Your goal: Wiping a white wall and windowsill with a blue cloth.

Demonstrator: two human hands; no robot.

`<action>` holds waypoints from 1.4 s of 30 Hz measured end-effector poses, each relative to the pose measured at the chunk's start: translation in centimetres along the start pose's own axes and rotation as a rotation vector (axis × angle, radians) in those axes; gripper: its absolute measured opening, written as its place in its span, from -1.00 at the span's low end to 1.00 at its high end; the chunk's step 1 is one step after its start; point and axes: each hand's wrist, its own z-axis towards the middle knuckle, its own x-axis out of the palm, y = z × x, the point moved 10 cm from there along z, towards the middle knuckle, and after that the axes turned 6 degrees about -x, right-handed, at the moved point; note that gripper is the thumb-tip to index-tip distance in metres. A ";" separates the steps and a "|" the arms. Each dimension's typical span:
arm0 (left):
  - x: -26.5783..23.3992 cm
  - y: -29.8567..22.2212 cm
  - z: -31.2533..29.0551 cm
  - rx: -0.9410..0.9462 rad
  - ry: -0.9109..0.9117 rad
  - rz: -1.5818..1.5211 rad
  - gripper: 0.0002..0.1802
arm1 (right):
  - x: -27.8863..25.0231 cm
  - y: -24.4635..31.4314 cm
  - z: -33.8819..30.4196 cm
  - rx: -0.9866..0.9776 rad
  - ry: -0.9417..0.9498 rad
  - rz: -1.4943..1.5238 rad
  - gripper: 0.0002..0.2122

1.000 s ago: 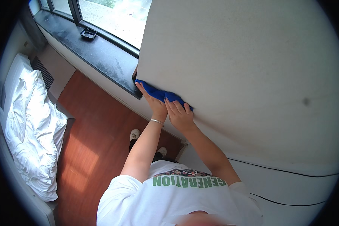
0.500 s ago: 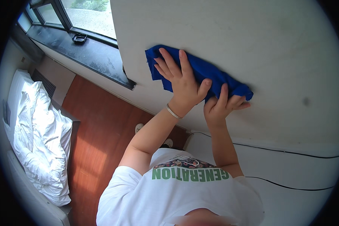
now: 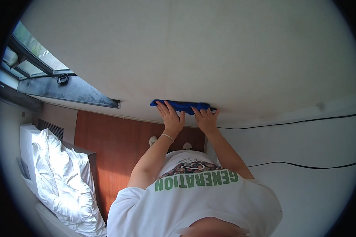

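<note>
A blue cloth, bunched into a long narrow strip, lies against the pale wall in front of me. My left hand presses on its left part, fingers stretched out and apart, with a band around the wrist. On the cloth's right end, my right hand has its fingers bent over the lower edge, holding it to the wall. The hands are a short way apart, and both forearms reach forward from my white printed T-shirt.
A window with a dark sill is at the left; a small black tray rests on the sill. Behind is a bed with rumpled white bedding beside the reddish wooden floor. Black cables run along the right.
The cloth and both hands have moved lower along the wall. My hands look closer together, and the cloth shows as a thinner strip. The view has shifted, showing more wall above.
</note>
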 end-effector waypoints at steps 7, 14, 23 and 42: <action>-1.9 -21.5 3.9 0.749 -0.089 0.040 -0.19 | -14.1 -17.2 1.7 0.545 -0.430 -0.081 -0.39; -2.6 -37.0 4.6 0.904 -0.303 0.141 -0.41 | -19.6 -26.9 -1.3 0.825 -0.465 -0.111 -0.34; 15.1 -25.2 -8.7 1.352 0.425 0.399 -0.36 | -3.0 -18.1 -19.6 1.201 -0.223 0.253 -0.35; 7.6 -37.1 -3.3 1.335 -0.063 0.385 -0.50 | -15.5 -24.2 -10.9 0.818 -0.674 -0.154 -0.58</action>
